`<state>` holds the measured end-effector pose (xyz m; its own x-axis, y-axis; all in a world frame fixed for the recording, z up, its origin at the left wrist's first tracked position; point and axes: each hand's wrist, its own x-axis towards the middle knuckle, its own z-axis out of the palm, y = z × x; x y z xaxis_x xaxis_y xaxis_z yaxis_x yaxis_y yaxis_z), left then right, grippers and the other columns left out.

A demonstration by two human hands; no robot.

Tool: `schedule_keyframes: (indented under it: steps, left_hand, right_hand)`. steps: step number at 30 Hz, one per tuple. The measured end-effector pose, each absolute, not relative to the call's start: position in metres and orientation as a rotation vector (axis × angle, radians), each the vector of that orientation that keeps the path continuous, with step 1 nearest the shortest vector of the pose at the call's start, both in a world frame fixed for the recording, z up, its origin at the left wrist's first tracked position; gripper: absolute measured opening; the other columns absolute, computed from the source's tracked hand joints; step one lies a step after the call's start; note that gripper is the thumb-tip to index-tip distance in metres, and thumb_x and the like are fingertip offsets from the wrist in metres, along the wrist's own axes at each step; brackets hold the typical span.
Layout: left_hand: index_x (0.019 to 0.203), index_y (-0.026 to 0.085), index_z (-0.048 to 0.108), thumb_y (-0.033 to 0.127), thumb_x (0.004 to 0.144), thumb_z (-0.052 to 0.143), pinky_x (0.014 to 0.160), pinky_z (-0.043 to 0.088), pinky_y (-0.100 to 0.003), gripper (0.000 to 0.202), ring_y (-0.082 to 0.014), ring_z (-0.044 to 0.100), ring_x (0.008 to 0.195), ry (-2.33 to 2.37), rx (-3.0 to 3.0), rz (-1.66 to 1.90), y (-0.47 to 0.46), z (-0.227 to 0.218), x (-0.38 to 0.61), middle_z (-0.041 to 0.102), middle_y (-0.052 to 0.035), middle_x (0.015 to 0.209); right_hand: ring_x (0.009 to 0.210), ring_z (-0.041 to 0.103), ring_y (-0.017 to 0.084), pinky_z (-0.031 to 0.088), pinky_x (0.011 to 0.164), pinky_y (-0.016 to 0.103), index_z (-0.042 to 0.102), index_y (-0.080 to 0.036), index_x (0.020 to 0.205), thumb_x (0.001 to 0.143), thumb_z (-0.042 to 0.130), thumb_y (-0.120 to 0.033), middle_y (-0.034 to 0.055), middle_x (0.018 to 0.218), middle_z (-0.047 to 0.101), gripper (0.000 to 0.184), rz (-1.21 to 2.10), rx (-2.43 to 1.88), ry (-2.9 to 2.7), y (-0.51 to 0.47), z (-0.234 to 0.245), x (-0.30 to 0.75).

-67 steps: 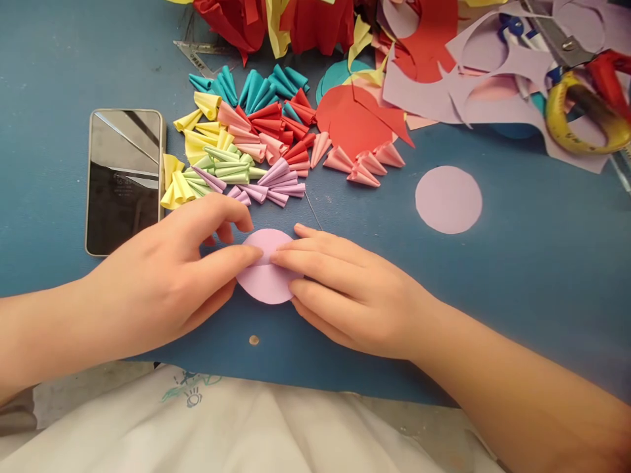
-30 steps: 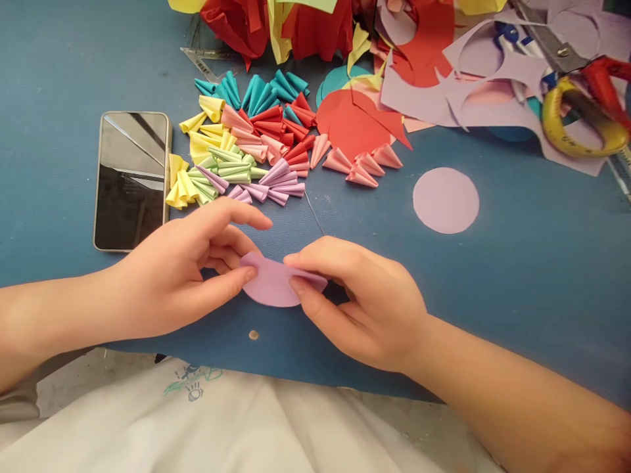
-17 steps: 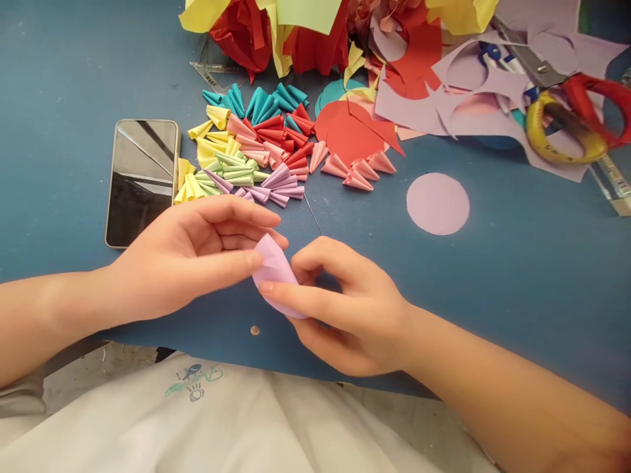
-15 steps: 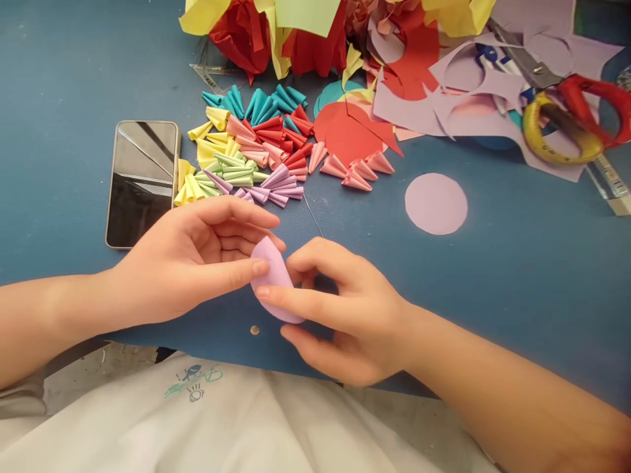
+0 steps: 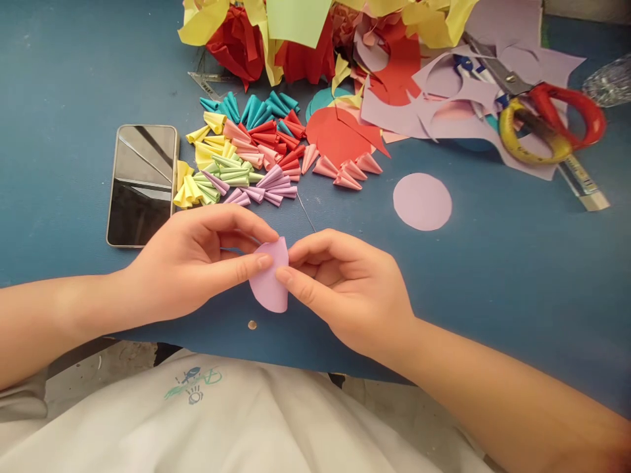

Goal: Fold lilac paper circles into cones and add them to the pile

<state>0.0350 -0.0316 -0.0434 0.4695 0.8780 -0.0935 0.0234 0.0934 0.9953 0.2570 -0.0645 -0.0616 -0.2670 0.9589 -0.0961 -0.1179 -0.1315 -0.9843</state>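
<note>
Between my two hands is a folded lilac paper piece (image 5: pixel 270 286), curved along its lower left and straight on its right side. My left hand (image 5: pixel 202 256) pinches its upper part, thumb on the near face and fingers behind. From the other side, my right hand (image 5: pixel 352 289) grips the right edge between thumb and fingers. A flat lilac paper circle (image 5: pixel 422 202) lies on the table to the right. Beyond my hands, several small rolled paper cones (image 5: pixel 236 172) in yellow, green, teal, red, pink and lilac lie in a heap.
A phone (image 5: pixel 142 186) lies left of the cones. Red paper circles (image 5: pixel 340 135) and lilac offcuts (image 5: pixel 409 112) spread at the back. Scissors (image 5: pixel 542 112) rest on the offcuts, near a clear ruler (image 5: pixel 584 187). Crumpled red and yellow paper (image 5: pixel 236 46) stands at the far edge.
The paper has gone from a loose curl to a flatter fold with a straight right edge. My right hand has turned and now pinches that edge; my left fingers have closed in.
</note>
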Motion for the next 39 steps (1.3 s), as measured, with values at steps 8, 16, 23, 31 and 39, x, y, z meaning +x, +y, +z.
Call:
schedule_keyframes:
  steps: [8, 16, 23, 31, 39]
  left_hand:
    - [0.108, 0.025, 0.083, 0.013, 0.092, 0.084, 0.079, 0.070, -0.023, 0.020, -0.0178, 0.084, 0.084, 0.894, 1.394, 0.764, -0.0358, -0.0402, 0.0366, 0.086, -0.0005, 0.099]
    - [0.103, 0.021, 0.087, 0.013, 0.092, 0.082, 0.074, 0.068, -0.015, 0.014, -0.0149, 0.083, 0.083, 1.001, 1.587, 0.758, -0.0352, -0.0347, 0.0389, 0.087, -0.0020, 0.096]
    - [0.104, 0.024, 0.088, 0.017, 0.093, 0.080, 0.068, 0.066, -0.014, 0.015, -0.0140, 0.081, 0.077, 0.998, 1.750, 0.746, -0.0344, -0.0368, 0.0355, 0.088, -0.0006, 0.093]
    - [0.101, 0.023, 0.087, 0.017, 0.092, 0.081, 0.071, 0.067, -0.021, 0.012, -0.0178, 0.082, 0.080, 0.949, 1.794, 0.769, -0.0320, -0.0360, 0.0361, 0.087, -0.0038, 0.092]
    - [0.105, 0.022, 0.086, 0.013, 0.093, 0.079, 0.075, 0.068, -0.020, 0.017, -0.0171, 0.082, 0.083, 0.923, 1.771, 0.755, -0.0335, -0.0374, 0.0352, 0.087, -0.0044, 0.096]
  right_hand:
    - [0.083, 0.081, 0.014, 0.070, 0.080, 0.024, 0.081, -0.024, 0.097, 0.089, 0.089, -0.021, -0.0005, 0.089, 0.084, 0.011, 1.576, -1.061, -1.230, -0.0642, -0.0578, 0.2589]
    - [0.075, 0.079, 0.014, 0.069, 0.072, 0.024, 0.077, -0.023, 0.087, 0.086, 0.094, -0.031, -0.0010, 0.083, 0.082, 0.019, 1.487, -1.119, -1.198, -0.0640, -0.0581, 0.2566]
    - [0.061, 0.072, 0.013, 0.066, 0.060, 0.024, 0.076, -0.022, 0.081, 0.076, 0.101, -0.036, -0.0004, 0.077, 0.079, 0.029, 1.546, -1.164, -1.162, -0.0624, -0.0559, 0.2569]
    - [0.059, 0.069, 0.011, 0.063, 0.058, 0.022, 0.073, -0.021, 0.078, 0.072, 0.104, -0.031, -0.0025, 0.074, 0.076, 0.033, 1.628, -1.136, -1.077, -0.0623, -0.0554, 0.2562]
    - [0.065, 0.073, 0.015, 0.065, 0.062, 0.026, 0.074, -0.021, 0.076, 0.089, 0.089, -0.040, 0.0002, 0.072, 0.076, 0.028, 1.570, -1.153, -1.191, -0.0622, -0.0560, 0.2591]
